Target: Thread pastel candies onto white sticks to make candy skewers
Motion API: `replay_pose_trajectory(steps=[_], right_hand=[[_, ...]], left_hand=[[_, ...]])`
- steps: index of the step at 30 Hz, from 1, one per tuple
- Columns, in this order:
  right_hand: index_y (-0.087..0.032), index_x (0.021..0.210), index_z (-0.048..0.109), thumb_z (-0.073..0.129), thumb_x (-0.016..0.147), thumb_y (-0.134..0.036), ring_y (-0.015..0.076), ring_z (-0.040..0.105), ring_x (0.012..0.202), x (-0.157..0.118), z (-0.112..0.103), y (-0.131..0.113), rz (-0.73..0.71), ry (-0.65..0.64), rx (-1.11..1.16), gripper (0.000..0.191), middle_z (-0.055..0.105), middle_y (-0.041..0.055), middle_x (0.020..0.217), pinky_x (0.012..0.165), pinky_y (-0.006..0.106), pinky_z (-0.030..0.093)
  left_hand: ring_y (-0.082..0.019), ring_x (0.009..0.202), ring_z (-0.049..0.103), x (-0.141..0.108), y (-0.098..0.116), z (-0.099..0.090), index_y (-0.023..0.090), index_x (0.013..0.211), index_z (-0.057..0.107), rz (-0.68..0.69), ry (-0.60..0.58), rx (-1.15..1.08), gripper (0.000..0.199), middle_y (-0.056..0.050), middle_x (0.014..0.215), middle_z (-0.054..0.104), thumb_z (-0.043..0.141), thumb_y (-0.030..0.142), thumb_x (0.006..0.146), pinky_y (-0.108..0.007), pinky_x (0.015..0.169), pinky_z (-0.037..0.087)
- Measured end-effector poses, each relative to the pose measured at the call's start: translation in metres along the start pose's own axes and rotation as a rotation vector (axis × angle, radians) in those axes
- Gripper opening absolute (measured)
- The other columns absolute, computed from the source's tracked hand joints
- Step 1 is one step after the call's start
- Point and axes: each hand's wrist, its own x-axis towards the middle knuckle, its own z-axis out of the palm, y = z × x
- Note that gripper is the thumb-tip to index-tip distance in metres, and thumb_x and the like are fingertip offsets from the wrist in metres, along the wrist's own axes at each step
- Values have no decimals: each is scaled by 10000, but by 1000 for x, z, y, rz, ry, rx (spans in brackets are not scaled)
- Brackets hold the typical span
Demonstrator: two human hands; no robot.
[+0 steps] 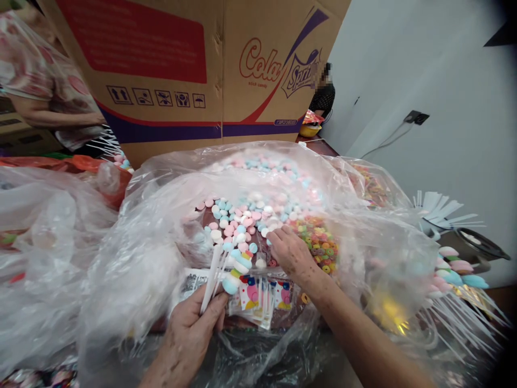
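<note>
My left hand [197, 318] is closed around several white sticks [213, 275]. Pastel candies and a green-yellow piece [235, 273] are threaded at the end of one stick beside its thumb. My right hand [291, 253] reaches over the near edge of a pile of pink, blue and white candies [242, 218], its fingers bent together at a white candy; what they grip is too small to make out. Right of that hand lie colourful ring candies [323, 242]. Printed packets [262, 297] lie between the two hands, under the candies.
Clear plastic bags [141, 258] surround the pile. A large cardboard box [218, 70] stands behind. At the right are finished candy sticks [456, 275], a dark pot [468, 242] and white sticks [440, 210]. A person [52, 91] works at the left; another is behind the box.
</note>
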Motion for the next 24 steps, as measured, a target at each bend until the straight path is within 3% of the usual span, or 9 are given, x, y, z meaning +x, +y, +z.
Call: replay_pose_trajectory(steps=[4, 9, 13, 19, 24], right_hand=[[-150, 857, 620, 551, 842, -14, 233, 523, 839, -17, 1, 8, 23, -18, -15, 154, 639, 78, 854, 744, 321, 432], [-160, 847, 587, 526, 859, -15, 213, 527, 860, -33, -4, 10, -45, -14, 129, 157, 626, 71, 903, 790, 310, 445], [-168, 899, 572, 479, 859, -16, 215, 537, 893, -48, -15, 14, -75, -32, 237, 183, 624, 68, 914, 828, 329, 450], [-186, 872, 552, 471, 831, -52, 195, 569, 851, -61, -33, 25, 37, -157, 318, 162, 612, 55, 892, 762, 304, 451], [-203, 855, 581, 476, 776, -47, 167, 586, 807, -65, -46, 29, 23, -284, 437, 204, 627, 29, 871, 729, 270, 442]], left_hand=[[-111, 447, 363, 1, 3, 1, 207, 500, 539, -11, -10, 4, 360, 65, 437, 438, 587, 369, 819, -226, 458, 275], [-112, 461, 393, 0, 4, 1, 200, 521, 559, 18, 6, -14, 326, 52, 451, 482, 604, 350, 806, -218, 454, 286], [-82, 385, 294, -2, 3, 0, 192, 624, 622, -40, 9, -24, 260, 63, 464, 492, 614, 381, 802, -211, 369, 181], [-103, 436, 369, -1, 5, 2, 183, 613, 632, -5, 12, -5, 260, 51, 458, 485, 632, 377, 787, -202, 388, 219], [-101, 436, 350, -1, 7, 2, 189, 602, 609, -4, -9, -4, 287, 51, 467, 483, 603, 382, 814, -207, 397, 216]])
